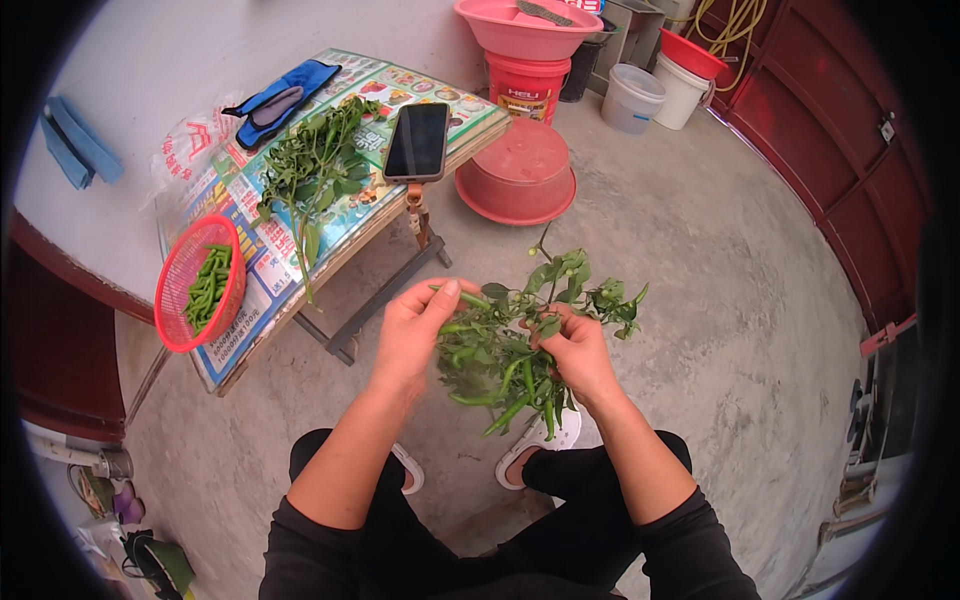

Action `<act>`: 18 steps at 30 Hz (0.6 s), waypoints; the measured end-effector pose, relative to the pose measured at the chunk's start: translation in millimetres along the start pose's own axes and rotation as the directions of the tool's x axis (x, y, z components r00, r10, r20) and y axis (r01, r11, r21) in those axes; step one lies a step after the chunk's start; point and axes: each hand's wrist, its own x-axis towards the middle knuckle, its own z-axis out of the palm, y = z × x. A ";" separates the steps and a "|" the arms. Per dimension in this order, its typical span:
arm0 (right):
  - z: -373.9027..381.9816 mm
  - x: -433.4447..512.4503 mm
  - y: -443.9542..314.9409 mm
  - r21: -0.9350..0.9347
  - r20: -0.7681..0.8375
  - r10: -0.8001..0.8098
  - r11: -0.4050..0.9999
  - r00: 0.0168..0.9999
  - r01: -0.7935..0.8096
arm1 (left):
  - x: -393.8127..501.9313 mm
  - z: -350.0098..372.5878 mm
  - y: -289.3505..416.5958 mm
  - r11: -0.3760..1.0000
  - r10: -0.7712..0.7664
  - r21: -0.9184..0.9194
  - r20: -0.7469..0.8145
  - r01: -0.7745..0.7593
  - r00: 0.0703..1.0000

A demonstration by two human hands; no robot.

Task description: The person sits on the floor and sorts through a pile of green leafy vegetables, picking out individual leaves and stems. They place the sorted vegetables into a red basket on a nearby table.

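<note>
My right hand [576,346] grips a leafy chili pepper branch [499,349], with several long green peppers hanging from it above the concrete floor. Between the thumb and fingers of my left hand [420,326] is a green chili pepper [472,298], at the left side of the branch; whether it is still attached to its stem I cannot tell. On the low table [349,244] at the left stands a red plastic basket [166,304] with many green peppers inside. Another leafy pepper branch [322,161] lies across the table's printed cover.
A smartphone [417,142] lies at the table edge, its strap hanging over. Behind it is a blue cloth item [289,101]. An upturned red basin [517,172] sits on the floor beside the table. Buckets, including a white one [675,94], stand farther back near the red metal door [817,135].
</note>
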 end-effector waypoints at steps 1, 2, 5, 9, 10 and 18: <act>2.4 -0.5 0.5 0.024 -0.022 0.002 1.000 1.000 -0.001 | 2.5 -5.1 -0.5 0.996 0.027 -0.082 -0.028 -0.029 0.999; 4.2 -0.8 1.1 0.048 -0.044 0.004 0.999 0.999 -0.002 | 6.5 -12.3 -2.7 0.985 0.052 -0.162 -0.059 -0.061 0.997; -3.0 7.1 13.4 0.003 -0.058 -0.042 0.999 0.997 0.042 | 12.5 -26.4 1.5 0.935 0.078 -0.337 -0.096 -0.106 0.992; -7.5 12.3 20.9 0.141 -0.124 -0.126 0.980 0.984 0.143 | 11.3 -36.7 6.1 0.979 0.022 -0.202 -0.031 -0.028 0.999; -11.7 16.1 24.5 0.126 -0.109 -0.180 0.973 0.978 0.193 | 9.5 -36.1 7.6 0.994 -0.016 -0.111 0.024 0.018 1.000; -6.8 11.0 16.7 0.128 -0.211 -0.054 0.988 0.976 0.083 | -20.2 0.7 18.4 0.965 0.043 0.186 0.577 -0.182 0.816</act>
